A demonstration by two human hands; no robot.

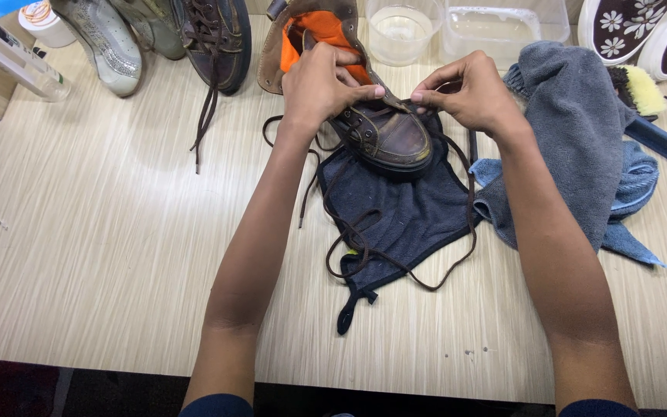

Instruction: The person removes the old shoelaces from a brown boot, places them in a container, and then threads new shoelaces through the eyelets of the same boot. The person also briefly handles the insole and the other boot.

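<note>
We see the left hand (324,85) and right hand (468,93) pinching the thin brown lace (395,262) over the scuffed leather boot (384,135) (orange-lined), on a dark cloth (411,216) at twelve o'clock.

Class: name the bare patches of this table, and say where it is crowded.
Bare: the table left of the left hand, below the other shoe; also the near edge below the dark cloth. Crowded: far edge and right side, around the brown boot, grey towel.

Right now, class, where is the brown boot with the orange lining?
In the head view, the brown boot stands top centre on a dark blue cloth, between the left hand and right hand, just below two clear tubs.
</note>
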